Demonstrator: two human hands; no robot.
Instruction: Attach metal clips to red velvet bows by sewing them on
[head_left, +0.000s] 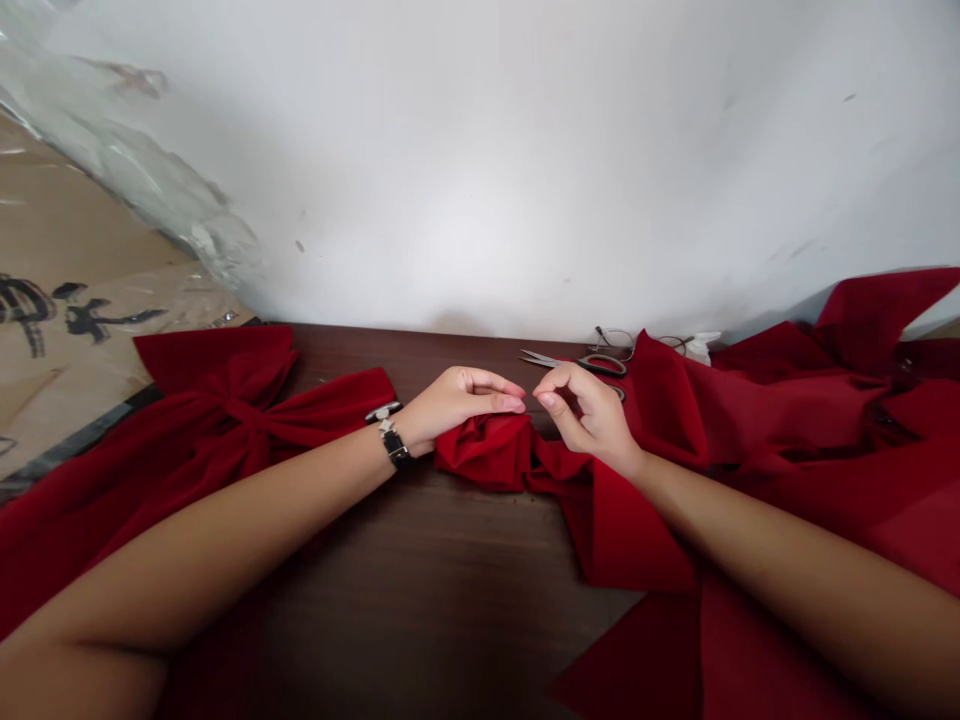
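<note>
1. The left hand point(450, 405) reaches in from the left, its thumb and fingers drawn together in a narrow pinch that points right. Whether something thin sits between the tips I cannot tell.
2. The right hand point(592, 415) comes from the right, thumb and forefinger meeting in a pinch, the other fingers curled behind. Any thread or pin there is too small to make out.
3. The two sets of fingertips face each other, near but apart.
4. Just below and on the near side of them lies the gathered red cloth point(487, 455), bunched beneath the left hand and running right into a flat, folded tail. I cannot tell whether the left fingertips touch it.
5. A dark wristband point(394, 442) with pale pieces circles the left wrist.
6. To the left, beyond the left forearm, rests a red bow point(244, 412), cinched at its middle.
7. On the far side of the right hand, scissors point(574, 362) lie on the brown table point(420, 570), blades pointing left.
8. More red fabric point(802, 400) is heaped on the right.
</note>
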